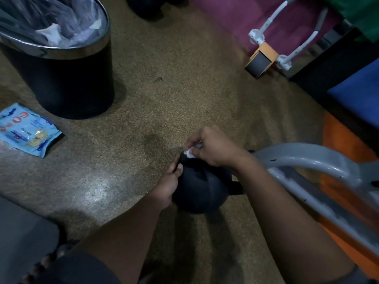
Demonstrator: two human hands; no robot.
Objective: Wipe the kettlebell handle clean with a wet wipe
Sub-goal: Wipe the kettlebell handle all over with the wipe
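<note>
A black kettlebell lies on the speckled brown floor at lower centre. My left hand holds its left side, fingers curled against the round body. My right hand sits over the top, where the handle is mostly hidden beneath it. Its fingers pinch a small bunched white wet wipe against the handle's far end.
A black bin with a chrome rim and plastic liner stands at upper left. A blue wet wipe pack lies flat on the floor beside it. A grey metal frame with orange padding crowds the right. An ab roller rests at upper right.
</note>
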